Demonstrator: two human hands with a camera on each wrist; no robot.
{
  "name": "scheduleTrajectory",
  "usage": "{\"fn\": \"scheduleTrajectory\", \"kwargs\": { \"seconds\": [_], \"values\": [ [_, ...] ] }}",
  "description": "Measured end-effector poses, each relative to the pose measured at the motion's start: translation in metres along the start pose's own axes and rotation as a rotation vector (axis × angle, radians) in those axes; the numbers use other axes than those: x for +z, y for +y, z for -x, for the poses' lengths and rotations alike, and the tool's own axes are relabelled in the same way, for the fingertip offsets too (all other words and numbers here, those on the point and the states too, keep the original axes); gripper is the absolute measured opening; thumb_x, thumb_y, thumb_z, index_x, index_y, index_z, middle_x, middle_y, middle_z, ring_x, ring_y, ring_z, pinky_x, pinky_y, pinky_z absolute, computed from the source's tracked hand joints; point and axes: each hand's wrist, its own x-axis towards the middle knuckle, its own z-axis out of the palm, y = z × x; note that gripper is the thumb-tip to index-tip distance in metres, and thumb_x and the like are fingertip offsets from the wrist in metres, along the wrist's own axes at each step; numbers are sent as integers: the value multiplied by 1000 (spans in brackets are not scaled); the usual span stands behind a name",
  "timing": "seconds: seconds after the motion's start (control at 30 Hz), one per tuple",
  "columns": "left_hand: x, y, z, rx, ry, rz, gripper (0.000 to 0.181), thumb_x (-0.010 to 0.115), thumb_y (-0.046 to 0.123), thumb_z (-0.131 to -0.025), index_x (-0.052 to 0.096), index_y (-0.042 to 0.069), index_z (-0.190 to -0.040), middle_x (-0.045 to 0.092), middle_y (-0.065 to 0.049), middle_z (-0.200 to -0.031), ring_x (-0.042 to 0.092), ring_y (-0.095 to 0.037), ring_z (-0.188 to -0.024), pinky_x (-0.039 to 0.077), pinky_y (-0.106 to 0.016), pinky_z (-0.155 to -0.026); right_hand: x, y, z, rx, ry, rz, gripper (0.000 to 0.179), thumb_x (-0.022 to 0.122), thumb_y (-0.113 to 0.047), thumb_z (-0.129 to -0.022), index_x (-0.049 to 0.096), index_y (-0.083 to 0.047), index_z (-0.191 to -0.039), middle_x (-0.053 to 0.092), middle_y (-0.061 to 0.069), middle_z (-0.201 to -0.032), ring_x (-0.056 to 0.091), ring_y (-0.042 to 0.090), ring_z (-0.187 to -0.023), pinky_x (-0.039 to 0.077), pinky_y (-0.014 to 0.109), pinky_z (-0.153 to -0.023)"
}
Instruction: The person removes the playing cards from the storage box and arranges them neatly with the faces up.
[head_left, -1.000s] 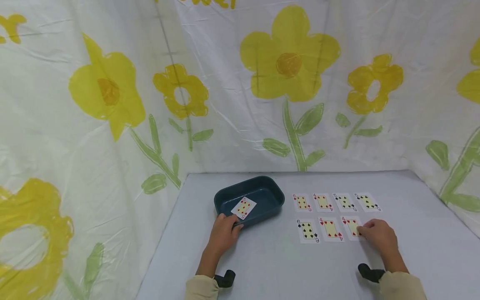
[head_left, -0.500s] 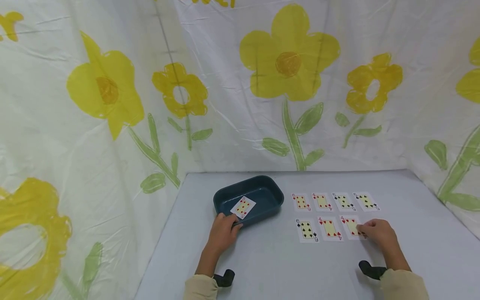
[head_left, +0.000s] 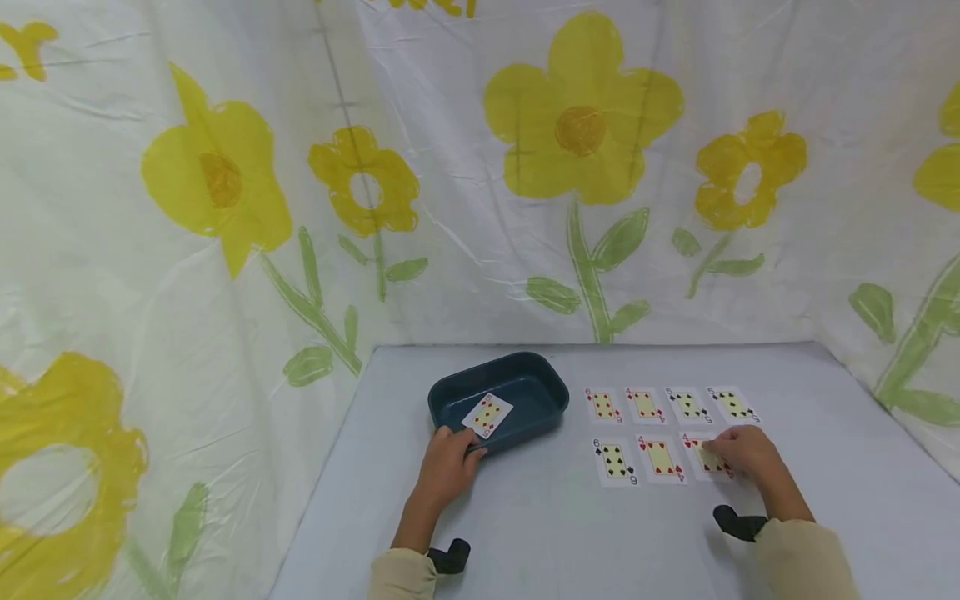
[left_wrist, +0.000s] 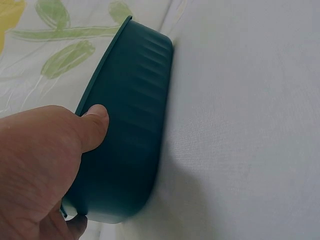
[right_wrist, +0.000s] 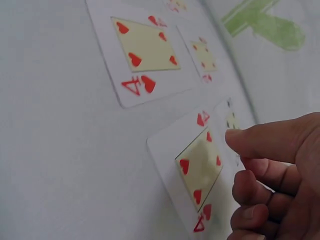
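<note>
My left hand [head_left: 447,464] grips the near wall of a dark teal tray [head_left: 551,392]; in the left wrist view the thumb [left_wrist: 96,122] lies on the tray's outer side. Inside the tray sits a five of diamonds playing card [head_left: 487,415]. Over the right edge of a four of hearts card [head_left: 699,463], at the end of the nearer row, hovers my right hand [head_left: 750,454]. Its fingers are loosely curled, with nothing seen between thumb and fingertips in the right wrist view. That card [right_wrist: 192,175] lies face up on the table.
Beside it lie another four of hearts [head_left: 661,458] and a six of spades [head_left: 617,461]. The farther row has a six of diamonds [head_left: 603,406], a four of diamonds [head_left: 645,406] and two fives of spades [head_left: 687,406]. A flower-printed curtain [head_left: 450,308] hangs behind the white table [head_left: 555,525].
My right hand has shifted slightly forward and left, off the near right corner of the four of hearts and over its right edge. The left hand and tray stay put.
</note>
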Motion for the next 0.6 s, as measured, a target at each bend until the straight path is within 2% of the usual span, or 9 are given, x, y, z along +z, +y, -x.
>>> {"fn": "scheduleTrajectory", "kwargs": {
  "seconds": [0.1, 0.23, 0.37, 0.6],
  "values": [
    [0, -1, 0, -3, -7, 7, 13, 74, 20, -92, 62, 15, -89, 58, 6, -74, 37, -14, -74, 33, -27, -61, 0, -13, -5, -34, -17, 20, 29, 67, -25, -92, 61, 3, -92, 54, 14, -83, 51, 27, -78, 44, 35, -64],
    [1, -1, -1, -3, -12, 5, 14, 74, 20, -92, 61, 16, -87, 59, 6, -74, 36, -14, -73, 33, -27, -61, 0, -33, -14, -110, -38, 34, 27, 67, -24, -93, 59, 1, -92, 52, 10, -79, 49, 22, -68, 43, 33, -58],
    [1, -1, -1, -2, -15, 4, 15, 74, 20, -92, 61, 16, -86, 60, 6, -74, 36, -14, -73, 33, -27, -61, 1, -57, -20, -194, -71, 21, 23, 65, -20, -94, 59, 2, -93, 56, 9, -79, 46, 18, -60, 42, 32, -55],
    [-1, 1, 0, -5, -17, 3, 16, 74, 19, -92, 60, 16, -85, 59, 6, -73, 36, -14, -73, 33, -27, -62, 14, -119, -18, -460, -111, 74, 16, 60, -13, -97, 65, 2, -99, 64, 12, -82, 54, 21, -65, 47, 37, -55]
  ]
}}
